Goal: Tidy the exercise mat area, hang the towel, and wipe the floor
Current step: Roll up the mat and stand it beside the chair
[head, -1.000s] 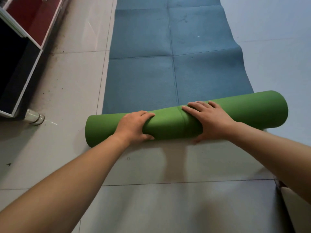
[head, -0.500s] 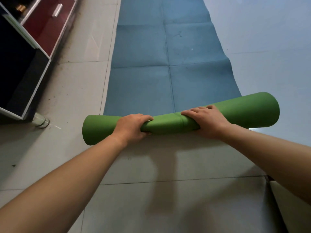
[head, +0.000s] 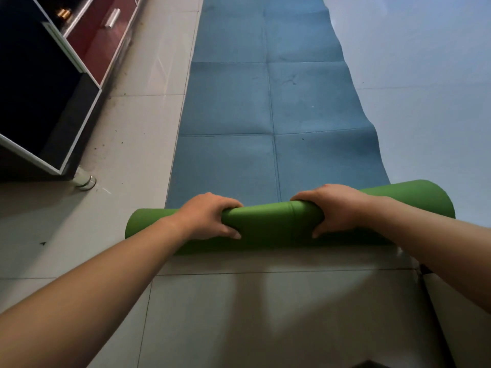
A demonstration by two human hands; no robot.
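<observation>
While the exercise mat (head: 265,102) lies part rolled on the tiled floor (head: 127,261), its green roll (head: 268,227) sits crosswise just in front of the person, running from 9 o'clock to 3 o'clock with the right end a little farther away. Both hands are on that roll. The left hand (head: 204,217) wraps it left of the middle, fingers curled over the far side and thumb against the near side. The right hand (head: 340,208) does the same right of the middle, so each grip is closed round the green roll with a bare stretch of it between them. A faint step in the rolled layers shows just beside the right hand. From the roll the mat's blue face runs flat toward 12 o'clock, creased into squares, its right edge wavy. Off at 10 o'clock stands a dark cabinet (head: 39,88) with white edging; toward 11 o'clock its red drawer front (head: 93,49) carries a silver handle (head: 112,18). A short metal foot (head: 84,179) props the cabinet's near corner. Dark specks of dirt (head: 117,144) lie scattered on the tiles between cabinet and mat. At 4 o'clock a pale edge cuts into view; I cannot tell what it is
</observation>
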